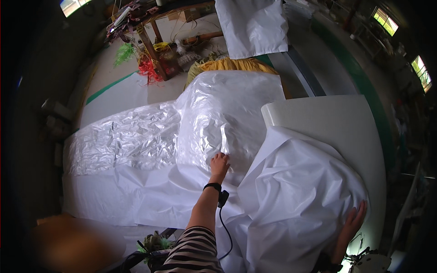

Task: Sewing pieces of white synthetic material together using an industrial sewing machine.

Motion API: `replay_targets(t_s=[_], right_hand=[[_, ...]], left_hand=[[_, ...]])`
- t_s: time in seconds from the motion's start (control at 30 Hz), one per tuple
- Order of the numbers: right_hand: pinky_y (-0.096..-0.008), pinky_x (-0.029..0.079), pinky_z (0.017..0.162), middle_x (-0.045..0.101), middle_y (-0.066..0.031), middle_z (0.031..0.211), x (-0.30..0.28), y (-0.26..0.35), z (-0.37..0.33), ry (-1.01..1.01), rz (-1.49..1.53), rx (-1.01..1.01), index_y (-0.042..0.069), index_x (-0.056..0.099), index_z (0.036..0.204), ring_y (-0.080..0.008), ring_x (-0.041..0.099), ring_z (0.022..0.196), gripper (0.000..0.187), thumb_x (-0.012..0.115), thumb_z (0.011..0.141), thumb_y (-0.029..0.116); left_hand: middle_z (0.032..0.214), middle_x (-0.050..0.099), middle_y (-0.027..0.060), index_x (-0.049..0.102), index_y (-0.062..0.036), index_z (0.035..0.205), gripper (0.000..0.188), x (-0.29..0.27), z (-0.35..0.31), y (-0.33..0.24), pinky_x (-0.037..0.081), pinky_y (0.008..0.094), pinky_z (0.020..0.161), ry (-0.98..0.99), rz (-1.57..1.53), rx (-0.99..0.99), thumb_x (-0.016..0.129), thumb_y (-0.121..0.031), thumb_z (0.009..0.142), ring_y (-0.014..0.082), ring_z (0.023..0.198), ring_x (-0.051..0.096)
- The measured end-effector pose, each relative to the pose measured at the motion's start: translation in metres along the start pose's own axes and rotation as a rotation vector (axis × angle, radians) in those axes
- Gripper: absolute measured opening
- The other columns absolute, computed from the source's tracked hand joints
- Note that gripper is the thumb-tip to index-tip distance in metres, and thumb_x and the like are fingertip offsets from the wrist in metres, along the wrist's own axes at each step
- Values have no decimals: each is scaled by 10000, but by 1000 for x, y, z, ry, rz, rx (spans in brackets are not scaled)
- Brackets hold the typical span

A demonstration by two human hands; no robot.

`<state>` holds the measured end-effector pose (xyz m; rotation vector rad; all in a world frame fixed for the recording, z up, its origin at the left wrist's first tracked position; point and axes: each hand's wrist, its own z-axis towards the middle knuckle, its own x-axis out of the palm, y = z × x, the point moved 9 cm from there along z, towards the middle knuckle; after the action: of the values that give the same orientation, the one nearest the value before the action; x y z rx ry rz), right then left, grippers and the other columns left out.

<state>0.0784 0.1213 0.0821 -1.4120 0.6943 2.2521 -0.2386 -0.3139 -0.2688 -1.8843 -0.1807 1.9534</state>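
My left hand (220, 164) reaches to the middle of the table. Its fingers are curled down on a shiny clear plastic film (218, 109), seemingly pinching it where it meets the white woven sheet. At the lower right, my right hand (354, 221) lies against the bunched white woven sheet (300, 182), fingers stretched out along its outer edge. That sheet rises in loose folds on the right and runs flat to the left under the crinkled film. A black band with a small device and cable (223, 198) is on my left wrist.
A pale board with a curled edge (327, 118) lies to the right. Beyond the film are a yellow sack (236, 64), a hanging white bag (252, 27) and a wooden frame (152, 52) with red strings (152, 70). A blurred brown round shape (77, 243) fills the lower left.
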Motion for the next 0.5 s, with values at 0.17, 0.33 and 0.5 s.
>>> replay_targets(t_s=[0.17,0.33,0.5], right_hand=[[-440,341,1106,430,-197,1465,0,1,0,7,28,-7,-27,458,1379,-365,418,1351,425,446,1008,180],[-439,339,1108,425,-198,1467,2,-5,1,11,4,-8,-27,456,1381,-364,414,1354,425,439,1011,183],[-439,336,1111,424,-197,1467,4,-8,1,16,15,-13,-29,457,1378,-362,414,1354,426,438,1013,190]], left_hand=[[843,679,19,691,-165,774,121,-8,21,17,477,454,806,-16,-169,-120,621,-230,848,235,891,661],[1120,624,8,679,-160,938,147,-6,7,-14,499,442,857,133,-230,181,729,-193,804,243,1099,593],[1048,631,27,665,-147,899,120,18,7,-11,516,404,810,175,55,164,682,-213,800,251,1024,606]])
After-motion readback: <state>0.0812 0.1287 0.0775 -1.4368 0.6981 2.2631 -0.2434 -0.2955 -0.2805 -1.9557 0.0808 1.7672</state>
